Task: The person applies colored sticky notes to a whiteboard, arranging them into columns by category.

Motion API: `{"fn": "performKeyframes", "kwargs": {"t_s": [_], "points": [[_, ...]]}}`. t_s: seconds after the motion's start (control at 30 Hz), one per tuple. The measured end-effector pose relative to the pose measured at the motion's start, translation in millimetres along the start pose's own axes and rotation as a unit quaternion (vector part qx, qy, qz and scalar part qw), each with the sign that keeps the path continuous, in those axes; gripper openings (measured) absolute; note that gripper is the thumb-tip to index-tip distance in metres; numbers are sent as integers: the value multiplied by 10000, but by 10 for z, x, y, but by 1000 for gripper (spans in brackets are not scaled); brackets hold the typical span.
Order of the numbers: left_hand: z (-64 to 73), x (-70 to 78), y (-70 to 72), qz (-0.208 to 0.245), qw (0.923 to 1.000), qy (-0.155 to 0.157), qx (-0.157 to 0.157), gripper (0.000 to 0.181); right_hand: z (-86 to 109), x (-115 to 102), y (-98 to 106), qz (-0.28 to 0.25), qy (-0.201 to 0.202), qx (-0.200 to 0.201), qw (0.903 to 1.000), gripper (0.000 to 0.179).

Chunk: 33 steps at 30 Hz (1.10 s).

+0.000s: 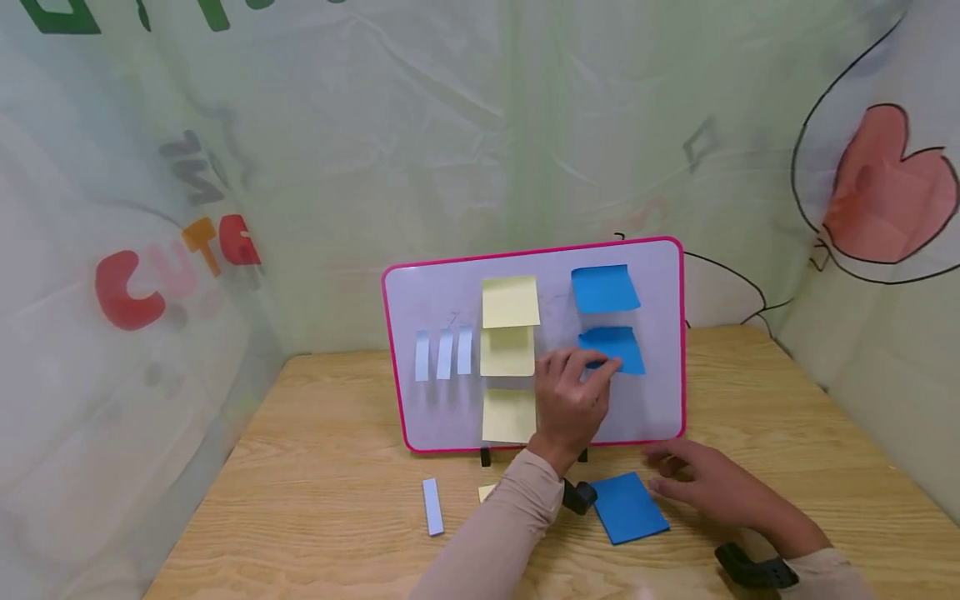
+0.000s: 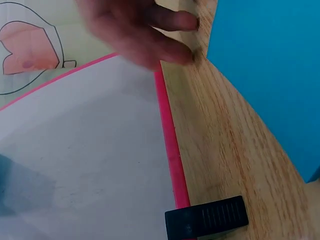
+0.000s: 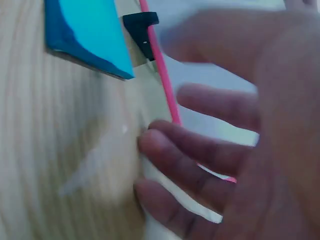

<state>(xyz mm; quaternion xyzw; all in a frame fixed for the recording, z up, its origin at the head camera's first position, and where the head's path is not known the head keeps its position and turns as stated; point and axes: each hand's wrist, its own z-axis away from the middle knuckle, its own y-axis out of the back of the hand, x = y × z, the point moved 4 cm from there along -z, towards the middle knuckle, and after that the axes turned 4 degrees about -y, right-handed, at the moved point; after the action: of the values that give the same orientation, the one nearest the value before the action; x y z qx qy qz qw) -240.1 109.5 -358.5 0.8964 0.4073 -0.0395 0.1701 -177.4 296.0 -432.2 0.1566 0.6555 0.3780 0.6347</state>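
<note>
On a pink-framed whiteboard [image 1: 457, 421], my left hand [image 1: 568, 400] is at the lower blue sticky note [image 1: 622, 343], pinching with thumb and index finger near its bottom edge. The hand hides the note's lower left corner. Another blue sticky note [image 1: 603, 289] sticks above it. My right hand [image 1: 708, 486] hovers empty by the board's lower right corner, fingers loosely bent, beside a blue sticky note pad [image 1: 630, 508] on the table. The right wrist view shows the same right hand [image 3: 215, 155] with its fingers spread apart.
Yellow sticky notes [image 1: 510, 302] run down the board's middle, and narrow pale blue strips [image 1: 444, 354] hang at its left. A pale strip [image 1: 432, 507] and a partly hidden yellow piece [image 1: 486, 492] lie on the wooden table [image 1: 315, 467]. Black feet [image 1: 485, 457] support the board.
</note>
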Motion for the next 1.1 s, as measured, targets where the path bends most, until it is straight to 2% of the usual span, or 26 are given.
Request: {"fn": "performKeyframes", "kwargs": {"t_s": [0.13,0.27,0.4,0.57,0.63,0.73,0.97,1.1], "points": [[7,16,-29,0,10000,-50,-5,18,8,-105,162,245,-36,856,9960,33],[38,15,-63,-24,10000,-68,-64,19,20,-251,314,742,311,1815,9801,30],[59,15,-88,-45,10000,-82,-28,18,20,-342,439,1187,839,2550,9560,35],[77,16,-113,-94,9999,-78,-74,16,3,-418,573,1861,1640,3287,9113,53],[88,15,-126,-114,9998,-64,-160,16,-12,-459,619,2055,1862,3440,8971,62],[104,4,-148,-131,9995,-29,-274,17,-62,-519,659,2329,2114,3466,8837,70],[108,-26,-166,-105,9993,78,-341,16,-217,-622,694,2569,2709,3313,8665,64],[119,-33,-169,-67,9992,62,-384,15,-298,-608,704,2674,2828,3265,8614,64]]}}
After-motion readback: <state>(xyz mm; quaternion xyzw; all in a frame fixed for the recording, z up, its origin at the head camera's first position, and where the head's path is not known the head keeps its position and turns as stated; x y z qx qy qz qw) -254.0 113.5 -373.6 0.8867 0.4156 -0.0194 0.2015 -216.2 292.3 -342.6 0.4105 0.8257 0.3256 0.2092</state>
